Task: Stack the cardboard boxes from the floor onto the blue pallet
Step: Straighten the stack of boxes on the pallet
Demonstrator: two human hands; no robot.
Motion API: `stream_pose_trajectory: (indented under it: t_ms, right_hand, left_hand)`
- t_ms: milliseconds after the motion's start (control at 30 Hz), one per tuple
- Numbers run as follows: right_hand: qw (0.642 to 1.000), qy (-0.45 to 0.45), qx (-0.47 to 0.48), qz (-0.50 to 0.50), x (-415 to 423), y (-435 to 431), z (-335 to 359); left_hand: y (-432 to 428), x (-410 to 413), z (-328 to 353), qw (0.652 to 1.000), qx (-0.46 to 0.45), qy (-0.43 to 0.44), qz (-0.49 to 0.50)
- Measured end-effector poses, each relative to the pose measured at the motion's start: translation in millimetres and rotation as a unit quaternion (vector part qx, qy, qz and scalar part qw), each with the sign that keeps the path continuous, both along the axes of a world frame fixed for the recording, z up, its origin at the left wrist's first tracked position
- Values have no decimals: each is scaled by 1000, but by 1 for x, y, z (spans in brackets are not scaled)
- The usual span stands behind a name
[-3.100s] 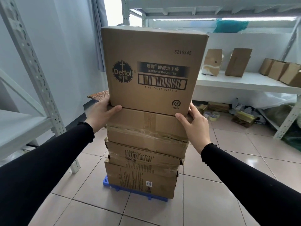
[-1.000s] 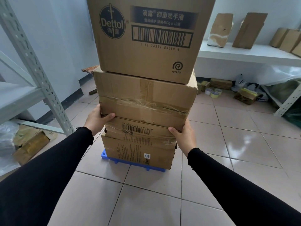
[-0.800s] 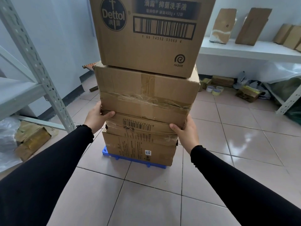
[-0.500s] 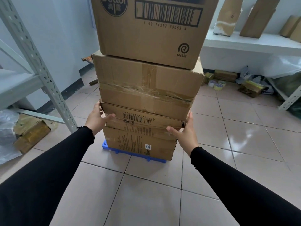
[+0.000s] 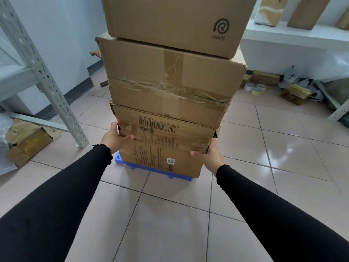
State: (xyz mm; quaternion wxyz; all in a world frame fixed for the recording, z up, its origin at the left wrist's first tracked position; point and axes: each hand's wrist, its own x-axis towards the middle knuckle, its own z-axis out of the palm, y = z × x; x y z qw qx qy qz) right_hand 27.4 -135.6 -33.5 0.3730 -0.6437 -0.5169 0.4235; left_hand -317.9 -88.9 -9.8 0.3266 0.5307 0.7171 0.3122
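Several cardboard boxes stand in one tall stack on the blue pallet (image 5: 143,166). The bottom box (image 5: 160,157) carries a small white label. On it lies a flat box with a barcode (image 5: 164,132). Above that sits a big taped box (image 5: 170,80), and the Reckitt-marked top box (image 5: 170,17) runs out of the frame. My left hand (image 5: 115,137) presses the flat box's lower left corner. My right hand (image 5: 208,155) grips its lower right corner. Both arms wear black sleeves.
A grey metal rack upright (image 5: 43,72) stands at the left, with a crushed box (image 5: 28,140) on the floor beneath it. Tape rolls (image 5: 255,88) and packages (image 5: 296,93) lie at the back right under a white shelf (image 5: 294,33). Tiled floor surrounds the pallet.
My hands have slid down the stack, from the top box to the taped box and now to the flat barcode box. The view has tilted down and come closer.
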Motion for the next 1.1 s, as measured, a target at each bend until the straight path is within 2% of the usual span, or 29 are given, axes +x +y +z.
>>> stream_pose_trajectory:
  t_ms: [600,933,1100]
  right_hand:
    - [996,-35,42,-74,-7,5,-9]
    - [994,-62,48,-76,-17,2,-14]
    - [994,-66,46,-75,-20,0,-13]
  left_hand:
    - [11,3,-13,997,36,59,31]
    - [15,1,-13,995,41,82,42]
    - [15,0,-12,996,36,67,39]
